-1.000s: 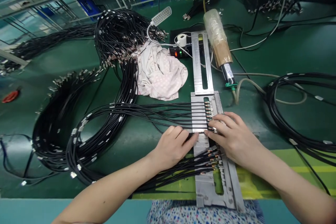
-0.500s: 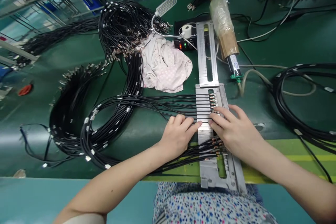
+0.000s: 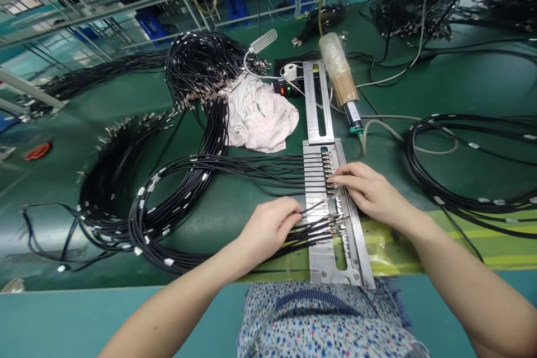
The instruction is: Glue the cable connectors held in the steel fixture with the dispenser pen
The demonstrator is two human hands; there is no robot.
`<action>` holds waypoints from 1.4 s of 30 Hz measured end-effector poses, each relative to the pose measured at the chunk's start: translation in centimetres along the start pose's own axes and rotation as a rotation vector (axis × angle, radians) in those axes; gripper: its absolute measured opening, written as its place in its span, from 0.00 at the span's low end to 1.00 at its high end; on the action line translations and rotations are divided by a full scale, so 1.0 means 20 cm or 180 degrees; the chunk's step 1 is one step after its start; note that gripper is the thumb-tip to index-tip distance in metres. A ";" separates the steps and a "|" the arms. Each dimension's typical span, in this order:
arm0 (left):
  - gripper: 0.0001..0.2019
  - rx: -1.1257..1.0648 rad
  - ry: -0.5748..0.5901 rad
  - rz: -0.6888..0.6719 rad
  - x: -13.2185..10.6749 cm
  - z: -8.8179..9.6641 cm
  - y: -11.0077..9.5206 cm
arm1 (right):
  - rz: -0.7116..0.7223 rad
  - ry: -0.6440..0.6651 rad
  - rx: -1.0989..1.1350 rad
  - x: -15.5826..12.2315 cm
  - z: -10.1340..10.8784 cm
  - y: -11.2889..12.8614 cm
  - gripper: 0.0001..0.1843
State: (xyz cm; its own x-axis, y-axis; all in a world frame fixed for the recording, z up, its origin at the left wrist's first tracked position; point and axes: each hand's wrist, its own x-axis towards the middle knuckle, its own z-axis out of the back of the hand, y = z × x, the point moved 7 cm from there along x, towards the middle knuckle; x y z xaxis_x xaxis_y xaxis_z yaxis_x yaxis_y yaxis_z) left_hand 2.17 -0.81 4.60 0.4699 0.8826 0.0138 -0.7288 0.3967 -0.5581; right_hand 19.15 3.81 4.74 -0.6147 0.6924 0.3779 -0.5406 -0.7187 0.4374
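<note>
A metal fixture [image 3: 316, 275] with a row of slots lies across the bench's near edge. Several black cables [image 3: 272, 166] run from the left into its upper slots, their metal connectors [image 3: 326, 162] lined up along the slot ends. My left hand [image 3: 272, 226] is closed, pinching one thin black cable [image 3: 312, 208] whose end points over the fixture. Below it, a bundle of cables with connectors [image 3: 333, 226] rests across the fixture. My right hand [image 3: 375, 190] has its fingers stretched out, fingertips touching the seated connectors from the right.
Coiled black cables [image 3: 146, 224] with white tags lie left, more cables [image 3: 413, 156] right. Behind are a crumpled cloth [image 3: 262, 117], a small lamp [image 3: 264, 40], a black control box [image 3: 282, 88] with lit indicators and a wrapped dispensing syringe [image 3: 346, 86].
My left hand has drawn back from the slots and now pinches a cable lower down. My right hand has lifted off the lower connectors to the upper row. The view has shifted.
</note>
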 end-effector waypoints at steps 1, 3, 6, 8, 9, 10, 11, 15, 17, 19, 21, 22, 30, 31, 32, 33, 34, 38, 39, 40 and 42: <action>0.05 0.0069 -0.0056 0.0065 0.02 0.02 0.01 | -0.0003 -0.0050 0.0026 0.00 0.01 0.00 0.20; 0.04 0.0401 -0.0048 0.0099 0.07 0.02 0.01 | -0.0001 -0.0113 0.0059 -0.01 0.03 0.00 0.20; 0.06 0.1085 0.0136 0.0028 0.14 -0.02 0.00 | 0.0023 -0.0076 0.0074 -0.01 0.03 0.01 0.19; 0.08 0.1470 0.0196 -0.0017 0.16 -0.05 -0.01 | 0.0005 -0.0029 0.0071 -0.01 0.03 0.01 0.18; 0.08 0.1615 0.0190 -0.0030 0.17 -0.06 -0.01 | -0.0012 0.0004 0.0064 -0.01 0.03 0.00 0.18; 0.08 0.1720 0.0175 -0.0048 0.17 -0.06 -0.01 | -0.0028 0.0035 0.0056 -0.01 0.03 0.00 0.18; 0.08 0.1790 0.0168 -0.0079 0.16 -0.07 -0.02 | -0.0038 0.0061 0.0046 -0.01 0.03 0.00 0.18; 0.08 0.1917 0.0144 -0.0315 0.14 -0.10 -0.04 | -0.0030 0.0140 -0.0001 -0.01 0.02 0.00 0.18; 0.08 0.1966 0.0069 -0.0423 0.14 -0.10 -0.04 | -0.0009 0.0147 -0.0030 -0.02 0.02 0.01 0.18; 0.08 0.1984 -0.0020 -0.0496 0.14 -0.10 -0.05 | 0.0030 0.0168 -0.0056 -0.02 0.01 0.02 0.18; 0.08 0.1949 -0.0069 -0.0549 0.14 -0.10 -0.04 | 0.0103 0.0219 -0.0098 -0.02 0.00 0.04 0.18; 0.09 0.1921 -0.0088 -0.0564 0.15 -0.10 -0.04 | 0.0140 0.0258 -0.0133 -0.02 -0.01 0.05 0.19; 0.09 0.1960 -0.0105 -0.0576 0.15 -0.08 -0.06 | 0.0164 0.0419 -0.0237 -0.02 -0.05 0.04 0.22; 0.09 0.1940 -0.0052 -0.0590 0.15 -0.08 -0.06 | 0.0165 0.0425 -0.0243 -0.03 -0.05 0.04 0.22; 0.09 0.1915 -0.0006 -0.0602 0.15 -0.09 -0.07 | 0.0167 0.0428 -0.0247 -0.03 -0.05 0.04 0.21; 0.09 0.1890 0.0025 -0.0615 0.15 -0.08 -0.08 | 0.0167 0.0429 -0.0247 -0.03 -0.05 0.04 0.21; 0.09 0.1870 0.0042 -0.0625 0.15 -0.08 -0.08 | 0.0158 0.0436 -0.0244 -0.03 -0.05 0.04 0.21; 0.09 0.1854 -0.0035 -0.0669 0.16 -0.07 -0.10 | 0.0125 0.0501 -0.0212 -0.03 -0.05 0.03 0.21; 0.09 0.1857 -0.0039 -0.0677 0.17 -0.07 -0.10 | 0.0119 0.0512 -0.0206 -0.03 -0.05 0.03 0.21; 0.09 0.1855 -0.0033 -0.0678 0.17 -0.08 -0.09 | 0.0119 0.0520 -0.0203 -0.03 -0.05 0.03 0.21; 0.09 0.1823 0.0021 -0.0682 0.18 -0.09 -0.08 | 0.0142 0.0549 -0.0225 -0.03 -0.06 0.04 0.22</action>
State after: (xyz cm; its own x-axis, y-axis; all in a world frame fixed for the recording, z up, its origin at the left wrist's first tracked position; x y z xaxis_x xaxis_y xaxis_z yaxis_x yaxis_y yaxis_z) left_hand 5.87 1.24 4.02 0.6375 0.7673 0.0702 -0.7687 0.6395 -0.0086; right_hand 18.41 2.81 3.97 -0.7250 0.6427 0.2477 -0.5458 -0.7554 0.3625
